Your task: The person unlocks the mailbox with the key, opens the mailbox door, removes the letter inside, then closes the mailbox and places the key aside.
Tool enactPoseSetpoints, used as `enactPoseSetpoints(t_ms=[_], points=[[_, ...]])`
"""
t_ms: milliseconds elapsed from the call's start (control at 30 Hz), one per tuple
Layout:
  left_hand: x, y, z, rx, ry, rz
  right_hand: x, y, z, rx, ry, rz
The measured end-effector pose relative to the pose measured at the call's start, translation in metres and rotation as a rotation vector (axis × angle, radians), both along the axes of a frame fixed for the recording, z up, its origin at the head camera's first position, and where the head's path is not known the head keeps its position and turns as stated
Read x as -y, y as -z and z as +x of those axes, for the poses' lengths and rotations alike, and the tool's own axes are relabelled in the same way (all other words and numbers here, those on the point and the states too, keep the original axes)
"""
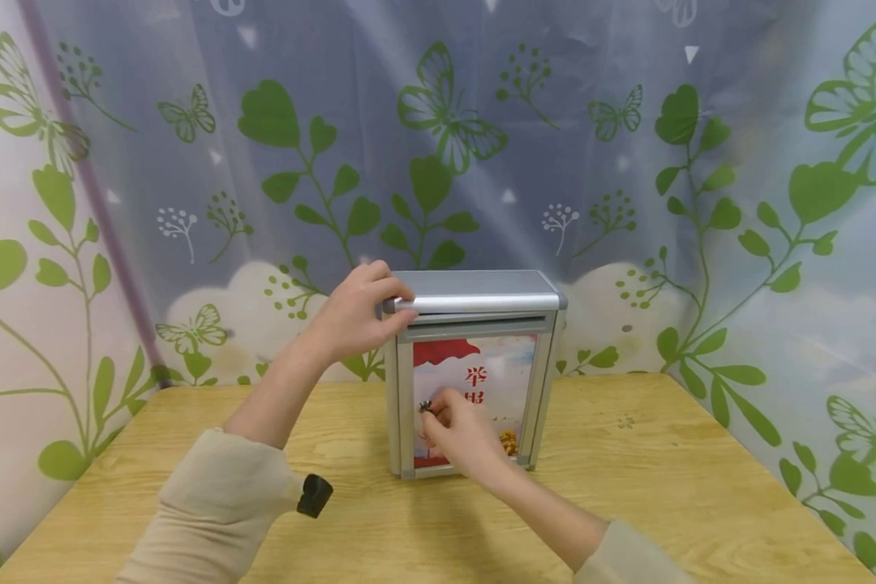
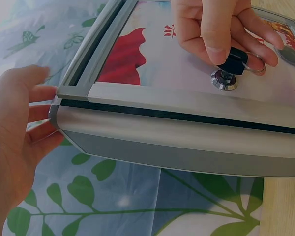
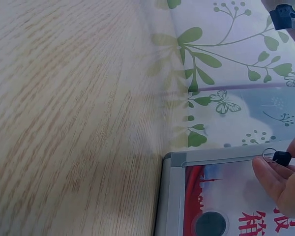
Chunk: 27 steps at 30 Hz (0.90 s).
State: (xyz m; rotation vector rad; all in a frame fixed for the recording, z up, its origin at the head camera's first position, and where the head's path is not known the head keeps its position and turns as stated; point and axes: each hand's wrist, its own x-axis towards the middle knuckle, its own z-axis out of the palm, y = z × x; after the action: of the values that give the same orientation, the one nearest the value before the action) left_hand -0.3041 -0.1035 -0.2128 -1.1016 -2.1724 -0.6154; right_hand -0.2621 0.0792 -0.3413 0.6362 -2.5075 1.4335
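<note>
A silver-framed report box (image 1: 474,324) with a mail slot and a printed front panel stands upright on the table. My left hand (image 1: 361,312) grips its upper left corner, the thumb at the front edge and the other fingers over the top and side. On the panel's left side is a round chrome lock (image 2: 224,81). My right hand (image 1: 463,430) pinches the black head of a key (image 2: 232,63) between thumb and fingers, its blade at the lock. A thin metal ring (image 2: 255,64) hangs from the key. The lid (image 1: 482,302) lies down over the box top.
The box stands on a light wood-grain table (image 1: 628,487). Behind it hangs a curtain (image 1: 482,105) with leaf and butterfly prints. A dark round disc (image 3: 210,224) shows on the lower panel. A black wrist piece (image 1: 315,495) sits at my left cuff.
</note>
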Motion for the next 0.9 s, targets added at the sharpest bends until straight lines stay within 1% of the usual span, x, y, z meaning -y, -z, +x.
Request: enactPoseSetpoints(t_ms=[167, 267, 667, 900], points=[[0.0, -0.001, 0.0, 0.027, 0.006, 0.003, -0.006, -0.003, 0.003, 0.026, -0.046, 0.006], [0.001, -0.001, 0.001, 0.028, 0.004, 0.001, -0.01, -0.004, 0.004, 0.045, -0.087, 0.017], [0.0, 0.0, 0.0, 0.023, -0.012, -0.01, -0.028, -0.01, 0.01, 0.122, -0.208, 0.075], [0.0, -0.001, 0.001, -0.004, -0.02, -0.018, -0.04, -0.019, 0.017, 0.114, -0.273, 0.175]])
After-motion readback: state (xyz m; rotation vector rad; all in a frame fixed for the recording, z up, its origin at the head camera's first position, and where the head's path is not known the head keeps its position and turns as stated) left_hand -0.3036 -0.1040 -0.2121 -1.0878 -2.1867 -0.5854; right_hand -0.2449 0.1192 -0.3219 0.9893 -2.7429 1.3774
